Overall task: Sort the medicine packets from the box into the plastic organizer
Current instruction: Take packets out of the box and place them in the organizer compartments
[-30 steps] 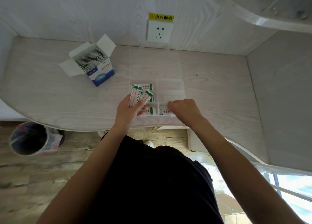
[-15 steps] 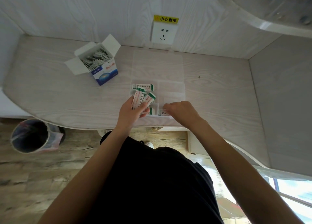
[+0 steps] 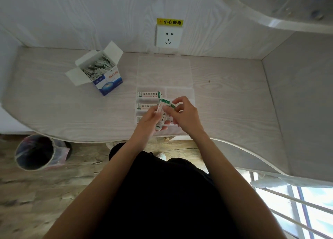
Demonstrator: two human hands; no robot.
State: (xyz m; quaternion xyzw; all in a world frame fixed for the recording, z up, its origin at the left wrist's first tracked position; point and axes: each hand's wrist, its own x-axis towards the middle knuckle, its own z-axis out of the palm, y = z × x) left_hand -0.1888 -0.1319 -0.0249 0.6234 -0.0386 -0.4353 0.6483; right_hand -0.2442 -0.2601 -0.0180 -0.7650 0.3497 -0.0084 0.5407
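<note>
A clear plastic organizer (image 3: 180,92) lies open on the desk, its lid (image 3: 164,71) flat toward the wall. White packets with green ends (image 3: 148,94) lie in its left compartments. My left hand (image 3: 147,121) grips a small fan of these medicine packets (image 3: 163,106) above the organizer's near side. My right hand (image 3: 182,114) pinches one packet of that fan at its upper end. The open blue-and-white box (image 3: 108,79) full of packets stands at the back left.
A wall socket (image 3: 168,37) with a yellow warning label sits behind the lid. A bin (image 3: 35,152) with a bag stands on the floor at the left. The desk's curved front edge (image 3: 81,140) runs just below my hands.
My right hand has left the organizer's near compartment and moved up to the fan of packets in my left hand, pinching one. My left hand has drifted a little right.
</note>
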